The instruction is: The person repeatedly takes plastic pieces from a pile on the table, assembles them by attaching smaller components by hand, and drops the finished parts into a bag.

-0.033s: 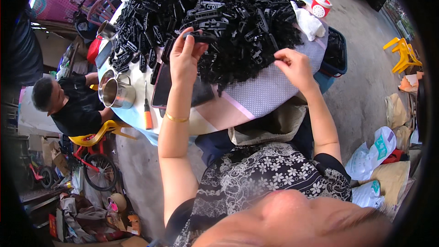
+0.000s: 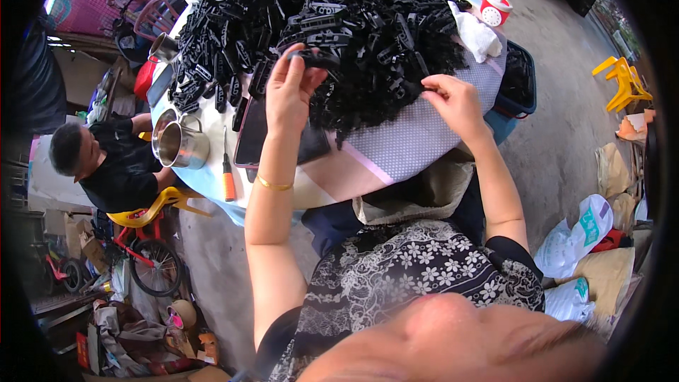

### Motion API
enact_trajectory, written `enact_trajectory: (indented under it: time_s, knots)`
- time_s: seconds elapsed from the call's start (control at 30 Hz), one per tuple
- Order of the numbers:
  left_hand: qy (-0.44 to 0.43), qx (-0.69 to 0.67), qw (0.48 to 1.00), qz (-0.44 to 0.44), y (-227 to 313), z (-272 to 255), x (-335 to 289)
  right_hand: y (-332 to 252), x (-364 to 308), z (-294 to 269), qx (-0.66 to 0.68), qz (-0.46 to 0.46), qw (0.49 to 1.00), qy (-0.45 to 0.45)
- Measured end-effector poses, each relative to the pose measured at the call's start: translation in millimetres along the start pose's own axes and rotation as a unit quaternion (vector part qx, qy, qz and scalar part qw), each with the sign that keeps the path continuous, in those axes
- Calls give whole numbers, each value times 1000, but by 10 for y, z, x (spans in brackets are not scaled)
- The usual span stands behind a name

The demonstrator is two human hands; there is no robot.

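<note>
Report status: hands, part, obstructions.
Left hand pinching a black plastic part. Right hand at edge of black parts pile. Phone under left wrist; nothing blocking.

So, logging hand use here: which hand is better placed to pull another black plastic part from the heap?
Probably the right hand: empty, fingertips on the heap of black plastic parts. The left hand already holds one.

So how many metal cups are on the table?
2: both at the table's left edge, one metal cup beside the screwdriver, a second metal cup farther up. The black parts pile may hide others.

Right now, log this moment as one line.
left hand: holds black plastic part | right hand: picking in black parts pile | table
</note>
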State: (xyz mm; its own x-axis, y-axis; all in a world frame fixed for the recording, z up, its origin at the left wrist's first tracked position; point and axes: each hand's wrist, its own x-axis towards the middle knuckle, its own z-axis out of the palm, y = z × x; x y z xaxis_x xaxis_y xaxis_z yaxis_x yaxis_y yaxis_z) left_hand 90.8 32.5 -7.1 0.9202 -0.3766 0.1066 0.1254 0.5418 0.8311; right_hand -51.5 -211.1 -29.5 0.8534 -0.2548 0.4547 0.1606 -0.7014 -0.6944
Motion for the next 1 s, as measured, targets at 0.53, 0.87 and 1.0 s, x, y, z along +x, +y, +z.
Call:
enact_trajectory:
  time_s: [0.53,0.87,1.0]
  knots:
    - [-172,2,942,-289,-428,405,-434,-407,-136,71,77,-139,982,99]
    - [-195,29,948,-248,-458,393,-460,-507,-188,109,63,-159,982,86]
    - [-176,-40,935,-306,-310,510,-503,-465,-182,22,104,-170,979,32]
